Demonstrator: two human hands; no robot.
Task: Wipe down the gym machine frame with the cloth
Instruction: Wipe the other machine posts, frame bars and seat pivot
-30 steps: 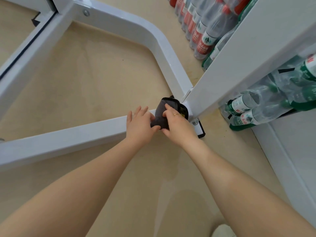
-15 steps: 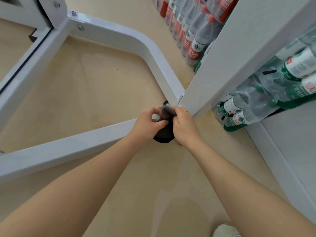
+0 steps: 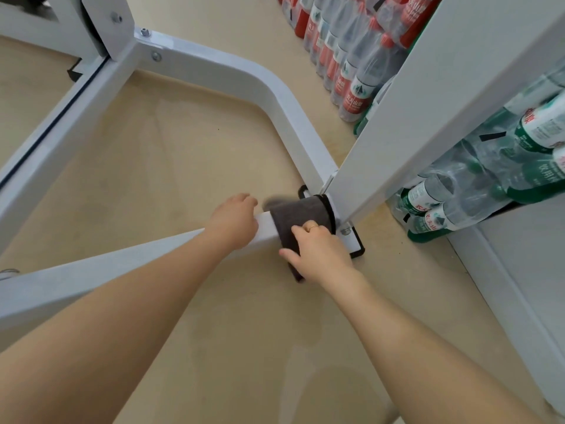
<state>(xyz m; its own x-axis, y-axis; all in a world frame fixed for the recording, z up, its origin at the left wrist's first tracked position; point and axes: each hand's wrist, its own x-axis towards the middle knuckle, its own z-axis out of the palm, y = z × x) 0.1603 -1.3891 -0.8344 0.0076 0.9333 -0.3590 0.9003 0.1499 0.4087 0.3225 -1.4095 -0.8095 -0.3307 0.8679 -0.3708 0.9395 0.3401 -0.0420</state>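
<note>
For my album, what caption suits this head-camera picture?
Right hand presses a dark cloth over the white frame bar; left hand rests alongside.

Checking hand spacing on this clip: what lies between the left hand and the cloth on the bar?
In the head view, only a short bare stretch of the white frame bar separates the left hand from the dark cloth draped over it.

The place looks like a gym room that is also used for storage. A white steel machine frame [image 3: 214, 71], bolted at its joints, stands on a smooth beige floor [image 3: 183, 154]. Many shrink-wrapped packs of water bottles [image 3: 345, 56] are stacked on the floor along the wall.
</note>
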